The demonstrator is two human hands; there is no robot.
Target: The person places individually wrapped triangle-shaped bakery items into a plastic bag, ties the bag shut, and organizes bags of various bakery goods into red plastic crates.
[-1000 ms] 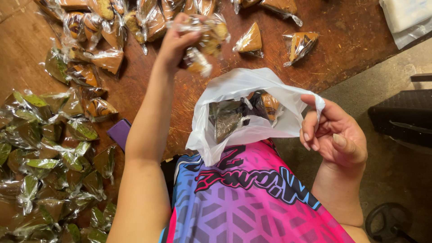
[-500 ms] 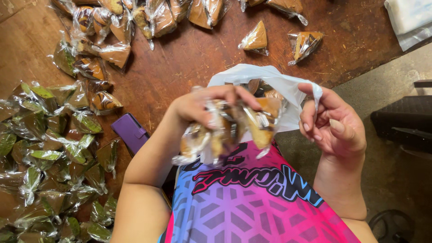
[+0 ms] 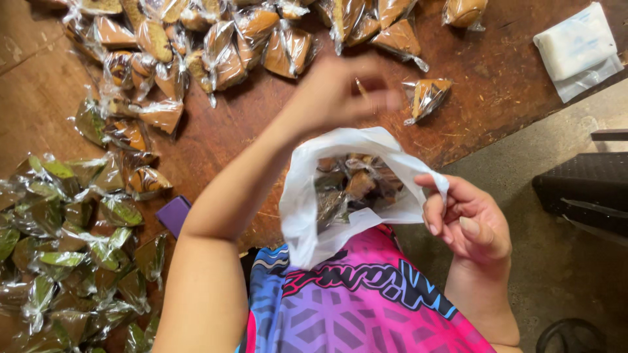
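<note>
My right hand (image 3: 468, 222) pinches the rim of a white plastic bag (image 3: 304, 209) and holds it open against my chest. Several wrapped brown cakes (image 3: 353, 186) lie inside the bag. My left hand (image 3: 340, 91) is blurred above the bag, over the wooden table (image 3: 261, 124). Its fingers are loosely curled with nothing clearly in them. The nearest loose piece is a wrapped brown cake (image 3: 428, 98) just to the right of it.
A heap of wrapped brown cakes (image 3: 216, 46) covers the table's far side. Green-wrapped pieces (image 3: 65, 248) fill the left. A purple object (image 3: 173, 214) sits by my left arm. A white packet (image 3: 575, 49) lies at the top right. Concrete floor lies to the right.
My left hand carried several wrapped cakes from the table to the bag, let them go inside, and has now lifted back toward the table without them.
</note>
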